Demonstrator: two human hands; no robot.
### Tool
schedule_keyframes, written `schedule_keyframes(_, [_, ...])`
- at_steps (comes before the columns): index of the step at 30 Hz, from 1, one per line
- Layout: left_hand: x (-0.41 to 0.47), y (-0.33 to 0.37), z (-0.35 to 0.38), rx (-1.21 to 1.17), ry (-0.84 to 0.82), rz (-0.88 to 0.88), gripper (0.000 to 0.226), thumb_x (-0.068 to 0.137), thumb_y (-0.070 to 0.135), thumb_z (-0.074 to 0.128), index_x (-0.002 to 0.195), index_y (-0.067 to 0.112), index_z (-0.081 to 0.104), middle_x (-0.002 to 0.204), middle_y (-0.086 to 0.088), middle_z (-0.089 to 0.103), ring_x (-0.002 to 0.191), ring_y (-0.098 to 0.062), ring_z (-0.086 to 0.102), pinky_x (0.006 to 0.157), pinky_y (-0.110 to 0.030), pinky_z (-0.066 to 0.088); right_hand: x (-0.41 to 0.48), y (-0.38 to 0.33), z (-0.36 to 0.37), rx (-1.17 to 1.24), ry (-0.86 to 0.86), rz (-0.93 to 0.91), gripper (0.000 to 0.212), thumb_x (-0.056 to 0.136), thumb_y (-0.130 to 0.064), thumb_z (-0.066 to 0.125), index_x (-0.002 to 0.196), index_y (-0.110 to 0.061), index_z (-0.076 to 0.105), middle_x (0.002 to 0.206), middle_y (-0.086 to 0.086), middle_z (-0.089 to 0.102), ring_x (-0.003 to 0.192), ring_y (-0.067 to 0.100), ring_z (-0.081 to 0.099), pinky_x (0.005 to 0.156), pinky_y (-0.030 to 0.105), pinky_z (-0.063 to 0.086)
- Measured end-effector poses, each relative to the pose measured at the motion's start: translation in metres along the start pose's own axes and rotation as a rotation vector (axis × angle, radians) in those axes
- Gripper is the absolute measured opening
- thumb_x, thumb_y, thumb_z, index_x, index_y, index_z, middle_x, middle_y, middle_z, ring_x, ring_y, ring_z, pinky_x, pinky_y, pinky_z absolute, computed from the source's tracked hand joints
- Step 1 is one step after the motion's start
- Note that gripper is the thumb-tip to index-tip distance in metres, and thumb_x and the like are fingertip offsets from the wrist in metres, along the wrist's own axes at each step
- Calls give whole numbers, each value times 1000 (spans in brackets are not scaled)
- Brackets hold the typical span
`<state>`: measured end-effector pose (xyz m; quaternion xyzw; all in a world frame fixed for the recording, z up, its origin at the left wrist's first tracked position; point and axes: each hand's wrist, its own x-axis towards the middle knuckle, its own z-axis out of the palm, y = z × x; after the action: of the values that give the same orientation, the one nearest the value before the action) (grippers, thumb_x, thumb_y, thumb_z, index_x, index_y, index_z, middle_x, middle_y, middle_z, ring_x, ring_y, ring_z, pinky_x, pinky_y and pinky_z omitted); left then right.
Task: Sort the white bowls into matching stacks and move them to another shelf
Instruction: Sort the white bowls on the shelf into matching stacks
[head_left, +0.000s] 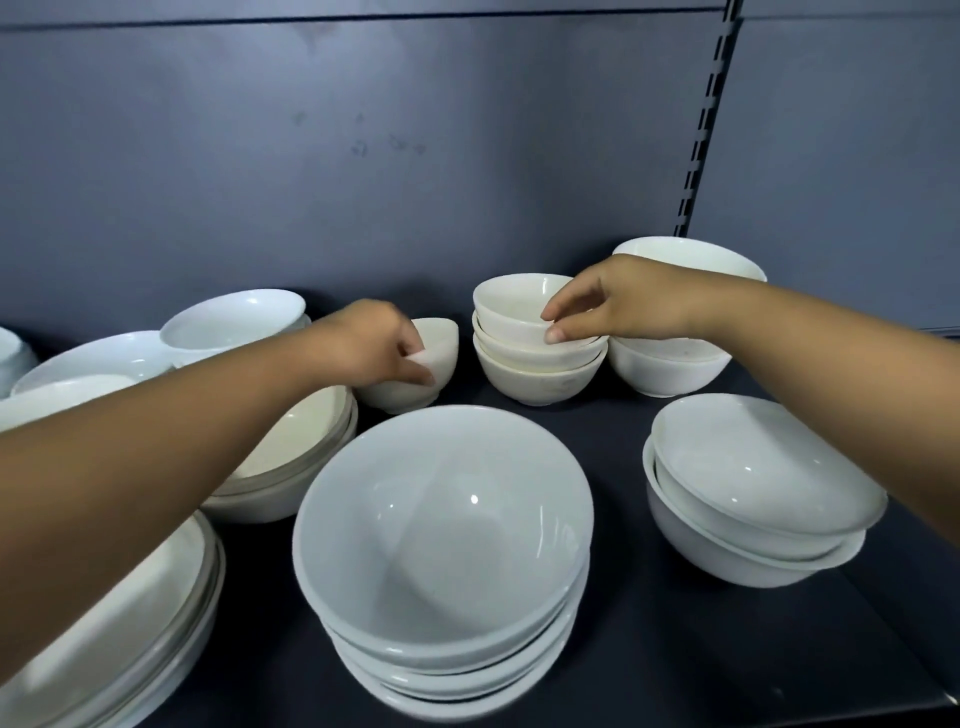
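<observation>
Left of the big bowl stack (441, 525), shallow bowls (156, 623) run off the edge; behind it, the left hand (363, 338) half-covers a small bowl (442, 349).

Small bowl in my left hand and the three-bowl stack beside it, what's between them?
Nothing: in the head view only a narrow strip of bare dark shelf separates the small bowl the left hand grips from the three-bowl stack.

Glossy smooth ceramic-looking white bowls (447, 519), matt dark shelf (675, 649), matt grey scuffed back panel (363, 130)
</observation>
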<state>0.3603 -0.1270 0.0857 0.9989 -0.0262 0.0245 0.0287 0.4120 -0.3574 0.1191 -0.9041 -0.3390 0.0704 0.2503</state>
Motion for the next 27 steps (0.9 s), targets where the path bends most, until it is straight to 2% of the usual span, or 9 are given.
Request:
schedule_keyframes(5, [-10,-18,-13,-313,22,-109,22,79,33,69,72,13,62,70,0,53,64,-13,44,57,-17,33,2,-2,3,-52,-77,-2,30,81,-36,66,106,-19,68,109,-11,66,105,7,56,94,21,39])
schedule_keyframes(8, [-18,-21,-22,-439,46,-109,9,78,30,71,76,24,64,74,10,59,66,-3,49,61,-12,36,3,-9,2,-25,-42,-25,29,81,-35,66,104,-18,69,108,-9,67,104,7,57,89,18,40])
schedule_keyframes(12, [-27,-12,-55,-445,152,29,12,79,18,69,88,10,68,69,8,59,55,0,44,57,-4,34,9,-29,-5,118,157,-142,39,80,-26,68,117,-18,61,117,-5,61,104,5,55,93,15,40])
schedule_keyframes(14, [-32,-2,-76,-412,202,116,11,80,14,68,89,8,68,58,18,58,52,6,46,56,-1,35,10,-42,-11,240,211,-237,52,79,-20,68,128,-20,50,115,-14,54,109,4,50,92,9,40])
schedule_keyframes(16, [-34,6,-92,-366,226,212,14,79,12,68,93,11,70,67,16,66,58,12,50,60,-1,37,9,-51,-19,270,240,-310,54,79,-17,69,128,-23,47,106,-25,47,111,2,46,89,5,40])
schedule_keyframes(19, [-25,16,-97,-261,290,326,19,80,14,69,98,12,72,87,-4,71,71,3,51,66,-9,38,9,-47,-28,168,320,-299,31,75,-17,73,104,-18,64,110,-2,64,105,18,58,100,28,42])
schedule_keyframes(21, [-12,23,-90,-179,351,353,18,81,16,68,99,14,72,86,-7,69,70,-6,51,63,-11,37,7,-37,-32,61,395,-214,27,72,-21,76,98,-13,70,110,5,67,100,21,60,94,21,43])
schedule_keyframes(24, [8,32,-74,-108,386,369,17,82,20,67,97,13,72,84,-12,69,74,-21,56,64,-16,38,5,-21,-29,-164,419,-143,28,74,-29,74,98,-15,73,104,-2,70,89,4,52,68,-1,33])
schedule_keyframes(27, [24,35,-59,-109,343,376,18,81,21,68,93,8,72,83,-17,68,80,-29,61,72,-28,42,5,-8,-24,-216,392,-66,31,77,-34,71,104,-19,71,110,-3,68,95,6,51,71,13,34])
